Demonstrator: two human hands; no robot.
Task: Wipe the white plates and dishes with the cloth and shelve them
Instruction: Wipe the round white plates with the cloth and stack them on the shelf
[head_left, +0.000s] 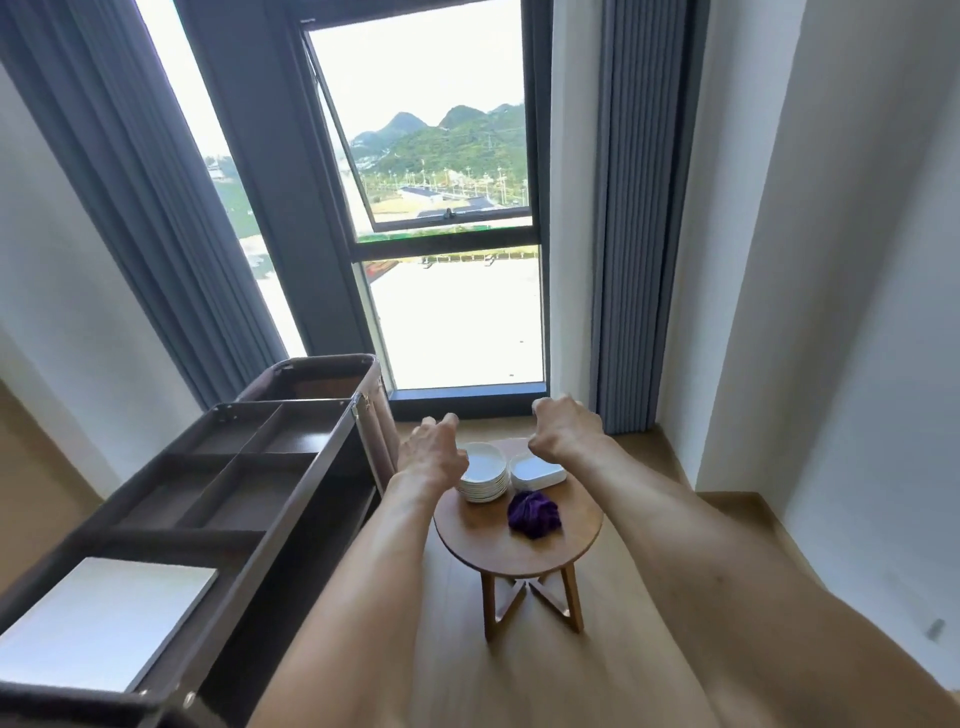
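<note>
A stack of round white plates (485, 475) and a shorter stack of squarish white dishes (537, 470) stand at the far side of a small round wooden table (519, 545). A crumpled purple cloth (534, 513) lies just in front of them. Both my arms stretch out above the table. My left hand (431, 449) hovers over the left edge of the round plates, fingers loosely curled, holding nothing. My right hand (563, 428) hangs above the dishes, fingers also loosely curled and empty.
A dark brown shelving cart (218, 499) with several open compartments stands to the left of the table, a white panel (104, 618) on its near end. Behind the table are a tall window, grey curtains and white walls. The floor is light wood.
</note>
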